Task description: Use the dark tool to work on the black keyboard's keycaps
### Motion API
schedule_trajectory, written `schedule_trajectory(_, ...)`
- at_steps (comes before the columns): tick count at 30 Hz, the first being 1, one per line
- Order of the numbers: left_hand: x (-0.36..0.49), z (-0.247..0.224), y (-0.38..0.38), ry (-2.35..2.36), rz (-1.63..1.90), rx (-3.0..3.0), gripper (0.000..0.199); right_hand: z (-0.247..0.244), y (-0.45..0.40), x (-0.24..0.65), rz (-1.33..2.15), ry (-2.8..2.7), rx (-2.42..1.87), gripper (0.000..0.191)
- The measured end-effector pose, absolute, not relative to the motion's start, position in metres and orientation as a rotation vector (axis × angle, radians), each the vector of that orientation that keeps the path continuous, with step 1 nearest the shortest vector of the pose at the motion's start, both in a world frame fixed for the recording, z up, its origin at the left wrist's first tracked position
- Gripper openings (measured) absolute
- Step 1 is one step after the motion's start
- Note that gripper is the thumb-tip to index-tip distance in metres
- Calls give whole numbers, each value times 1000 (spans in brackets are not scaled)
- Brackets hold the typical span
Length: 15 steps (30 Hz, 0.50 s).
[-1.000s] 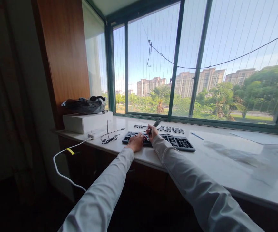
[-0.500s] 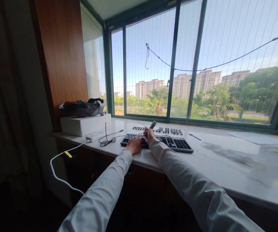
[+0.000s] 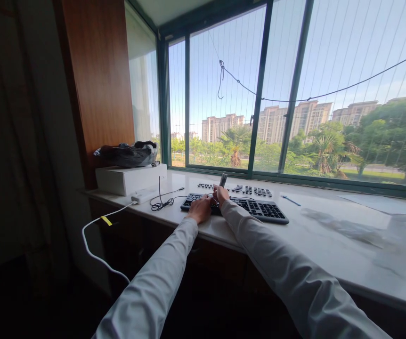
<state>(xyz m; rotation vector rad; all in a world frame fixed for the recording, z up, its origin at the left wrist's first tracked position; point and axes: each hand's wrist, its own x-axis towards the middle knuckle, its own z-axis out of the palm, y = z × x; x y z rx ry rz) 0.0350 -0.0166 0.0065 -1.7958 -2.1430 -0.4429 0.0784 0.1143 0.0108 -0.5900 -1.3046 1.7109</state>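
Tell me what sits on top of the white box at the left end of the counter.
A dark crumpled bag or bundle lies on the white box. What is inside or under it is covered.

A room in an upper-floor flat is being shown, with a makeshift work corner being kept at a bay window. A pale stone surface [image 3: 330, 245] is being run along under green-framed window panes [image 3: 259, 94], and apartment blocks [image 3: 288, 120] and palm trees are being seen beyond thin safety wires. A wood-panelled wall [image 3: 97, 80] is being lit at the left. A black keyboard [image 3: 255, 209], a row of loose keycaps [image 3: 248, 189], a white box [image 3: 128, 179] and a trailing white cable [image 3: 93, 245] are being laid out as a home workspace.
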Motion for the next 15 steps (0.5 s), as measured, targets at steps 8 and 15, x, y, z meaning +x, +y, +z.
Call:
schedule_trajectory(8, 33, 4, -14, -2121, -480, -1810, 32, 17, 104, 91, 1781, -1241, -557, 31)
schedule_trajectory(15, 33, 2, -10, -2130, -450, -1808, 32, 18, 101, 92, 1797, -1178, -450, 32)
